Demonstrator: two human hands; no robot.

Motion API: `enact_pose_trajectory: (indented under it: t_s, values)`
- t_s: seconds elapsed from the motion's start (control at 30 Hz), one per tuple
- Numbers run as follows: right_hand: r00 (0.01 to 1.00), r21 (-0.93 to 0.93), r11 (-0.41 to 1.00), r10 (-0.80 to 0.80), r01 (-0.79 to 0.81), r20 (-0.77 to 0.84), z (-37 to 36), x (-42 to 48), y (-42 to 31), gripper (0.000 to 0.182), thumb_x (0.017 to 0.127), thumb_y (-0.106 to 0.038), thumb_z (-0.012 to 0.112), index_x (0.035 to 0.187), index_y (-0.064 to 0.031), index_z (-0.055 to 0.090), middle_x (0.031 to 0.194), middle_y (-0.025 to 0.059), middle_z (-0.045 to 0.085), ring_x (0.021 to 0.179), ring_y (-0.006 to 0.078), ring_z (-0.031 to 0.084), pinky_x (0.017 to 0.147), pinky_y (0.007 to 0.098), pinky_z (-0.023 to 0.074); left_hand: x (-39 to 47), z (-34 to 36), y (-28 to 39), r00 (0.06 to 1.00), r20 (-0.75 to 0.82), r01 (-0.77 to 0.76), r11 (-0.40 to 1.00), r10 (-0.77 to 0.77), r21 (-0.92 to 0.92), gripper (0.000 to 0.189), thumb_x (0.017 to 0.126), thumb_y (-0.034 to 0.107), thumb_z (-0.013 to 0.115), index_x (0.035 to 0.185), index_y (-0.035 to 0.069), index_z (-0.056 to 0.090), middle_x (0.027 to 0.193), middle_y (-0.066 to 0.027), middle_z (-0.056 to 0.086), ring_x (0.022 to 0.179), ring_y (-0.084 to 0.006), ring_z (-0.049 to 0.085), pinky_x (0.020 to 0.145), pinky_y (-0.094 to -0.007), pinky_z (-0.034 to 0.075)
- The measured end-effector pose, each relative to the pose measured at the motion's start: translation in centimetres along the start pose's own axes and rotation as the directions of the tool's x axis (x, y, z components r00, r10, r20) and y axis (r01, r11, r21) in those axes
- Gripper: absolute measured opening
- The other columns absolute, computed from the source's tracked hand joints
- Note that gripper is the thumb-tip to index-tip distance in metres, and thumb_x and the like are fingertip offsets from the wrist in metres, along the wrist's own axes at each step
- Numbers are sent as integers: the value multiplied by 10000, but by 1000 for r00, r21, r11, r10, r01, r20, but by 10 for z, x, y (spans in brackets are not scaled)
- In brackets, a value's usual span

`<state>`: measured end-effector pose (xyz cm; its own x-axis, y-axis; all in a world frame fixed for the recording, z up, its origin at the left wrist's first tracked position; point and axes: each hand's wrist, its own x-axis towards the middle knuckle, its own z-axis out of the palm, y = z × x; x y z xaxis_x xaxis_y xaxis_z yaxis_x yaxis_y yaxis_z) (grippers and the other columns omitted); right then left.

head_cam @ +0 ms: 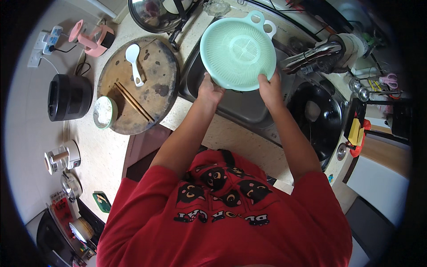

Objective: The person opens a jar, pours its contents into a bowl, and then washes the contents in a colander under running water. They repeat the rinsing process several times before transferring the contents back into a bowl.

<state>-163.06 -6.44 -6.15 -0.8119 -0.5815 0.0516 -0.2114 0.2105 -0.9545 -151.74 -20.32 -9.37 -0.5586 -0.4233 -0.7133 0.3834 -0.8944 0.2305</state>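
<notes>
Both my hands hold a pale green plastic colander above the left basin of a steel sink. My left hand grips its near rim at the lower left, and my right hand grips the rim at the lower right. A white handle loop shows behind its upper right edge. To the left, a round wooden chopping board carries a white rice paddle and a pair of wooden chopsticks. A green-rimmed bowl with white contents stands at the board's left edge.
A chrome faucet reaches over the sink from the right. A black wok sits in the right basin. Along the left wall stand a black appliance and a pink one. A metal lid or pan lies beyond the board.
</notes>
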Motion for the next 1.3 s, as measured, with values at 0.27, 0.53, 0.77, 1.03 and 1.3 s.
enact_pose_trajectory:
  t_s: [0.27,0.53,0.77,1.03,1.3]
  values:
    - [996,-94,994,-58,52,-61,2,0,0,689,753,-19,426,1389,-29,162,1306,246,390,1178,343,437,984,375,336,14,-3,-13,996,-76,-48,999,48,7,355,965,326,300,1156,72,459,1194,-72,509,1064,-228,530,912,-385,458]
    - [998,-148,989,12,-20,-53,0,-6,-19,691,762,-36,425,1392,-28,141,1302,264,386,1169,366,439,994,393,330,3,3,-13,992,-110,-59,998,60,14,400,965,358,281,1168,57,449,1193,-67,504,1063,-216,526,923,-376,447]
    - [995,-170,985,-50,35,-83,0,-9,-17,685,780,-34,433,1393,-23,128,1300,267,387,1159,373,446,981,399,340,3,6,-14,984,-175,-47,998,38,-44,295,933,324,431,1034,68,536,1028,-26,590,929,-187,590,838,-360,489]
    - [973,-266,950,-201,165,-112,2,-18,-29,675,779,-22,432,1386,-18,137,1306,269,378,1158,385,442,971,406,349,2,3,-14,989,-144,-31,999,29,-11,283,927,314,450,1025,62,537,1027,-35,595,923,-182,596,838,-365,489]
    - [979,-287,947,-181,147,-97,2,-31,-51,677,779,-34,432,1389,-33,136,1304,263,382,1135,401,457,943,416,379,-11,15,-14,999,-39,-28,997,31,72,449,962,399,258,1222,81,439,1256,-86,471,1142,-241,474,966,-433,386]
